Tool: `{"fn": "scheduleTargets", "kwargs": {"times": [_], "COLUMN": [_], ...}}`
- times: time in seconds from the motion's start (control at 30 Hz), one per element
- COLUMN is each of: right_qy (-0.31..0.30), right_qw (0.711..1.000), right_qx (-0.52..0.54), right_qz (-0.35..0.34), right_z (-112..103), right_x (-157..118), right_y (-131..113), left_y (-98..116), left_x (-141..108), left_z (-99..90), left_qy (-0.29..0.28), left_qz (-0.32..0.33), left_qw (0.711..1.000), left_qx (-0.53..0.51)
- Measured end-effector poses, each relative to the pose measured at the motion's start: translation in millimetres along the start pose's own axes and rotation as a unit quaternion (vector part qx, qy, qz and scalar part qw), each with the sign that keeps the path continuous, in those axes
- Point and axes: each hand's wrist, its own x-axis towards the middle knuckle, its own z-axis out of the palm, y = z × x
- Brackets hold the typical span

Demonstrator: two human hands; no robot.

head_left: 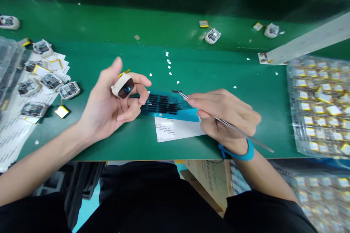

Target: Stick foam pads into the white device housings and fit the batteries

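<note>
Clamping white casing (122,86) in left grip (109,105), tweezers (240,132) in right grip (224,116), beside clear tray (290,91) of yellow batteries (319,109).

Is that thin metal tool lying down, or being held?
Held: the slim steel tweezers rest in the right hand, pinched by its fingers, their tip over a blue plastic sheet.

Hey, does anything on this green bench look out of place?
Yes, small white flecks are scattered across the green mat, mostly in a rough line near its middle. They look like stray scraps, not placed parts.
</note>
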Motion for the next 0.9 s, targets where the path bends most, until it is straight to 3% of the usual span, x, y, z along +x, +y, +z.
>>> {"fn": "scheduleTargets", "kwargs": {"times": [0.1, 0.17, 0.27, 0.37, 0.57, 0.77, 0.9], "right_qy": [-0.022, -0.041, -0.087, -0.146, -0.229, -0.229, -0.261], "right_qw": [0.999, 0.999, 0.994, 0.984, 0.962, 0.957, 0.949], "right_qx": [0.006, 0.009, 0.021, 0.015, 0.075, 0.136, 0.157], "right_qz": [-0.023, -0.026, -0.056, -0.104, -0.127, -0.118, -0.078], "right_z": [-2, -4, -9, -14, -13, -4, -6], "right_x": [1, 4, 11, 16, 16, 10, 11], "right_y": [-1, -3, -7, -12, -18, -17, -19], "left_y": [-9, -15, -22, -27, -29, -30, -31], "left_x": [2, 3, 2, 2, -1, -5, -4], "left_z": [2.3, 2.6, 2.0, 1.1, 0.5, 1.4, 2.2], "left_qy": [0.033, 0.058, 0.060, 0.020, -0.071, -0.126, -0.139], "left_qz": [0.004, 0.047, 0.125, 0.169, 0.173, 0.154, 0.164], "left_qw": [0.999, 0.989, 0.949, 0.912, 0.881, 0.873, 0.862], "left_qx": [0.040, 0.128, 0.284, 0.374, 0.435, 0.446, 0.460]}}
